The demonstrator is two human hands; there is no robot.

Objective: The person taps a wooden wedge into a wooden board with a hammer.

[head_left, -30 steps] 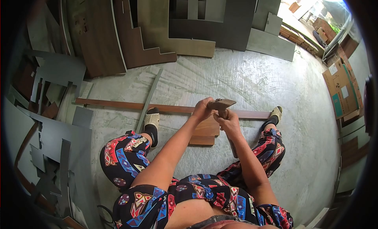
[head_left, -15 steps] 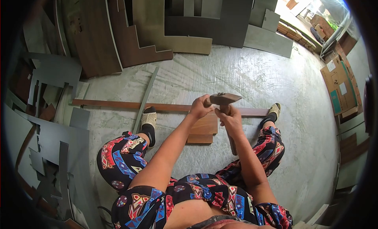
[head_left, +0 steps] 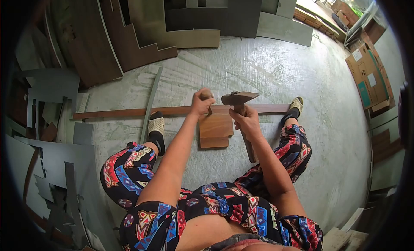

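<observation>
My left hand (head_left: 201,105) is wrapped round a chisel (head_left: 206,94), its rounded handle end showing above the fist and its blade pointing down to the long wooden strip. In my right hand (head_left: 247,123) is a hammer (head_left: 239,98), gripped just below its heavy metal head, with the handle slanting down toward my leg. The long brown strip (head_left: 173,110) lies across the floor between my feet. Under the chisel, at the near side of the strip, is a brown wooden block (head_left: 214,129) with a stepped corner.
A thin grey strip (head_left: 151,102) crosses the long strip beside my left shoe (head_left: 156,125). Cut panels (head_left: 241,18) lean along the far side, and grey offcuts (head_left: 64,151) pile up at the left. A cardboard box (head_left: 367,78) stands on the right.
My left hand has moved left, away from the hammer head, and the chisel now points down at the strip. The hammer stays raised in my right hand. The view has shifted slightly.
</observation>
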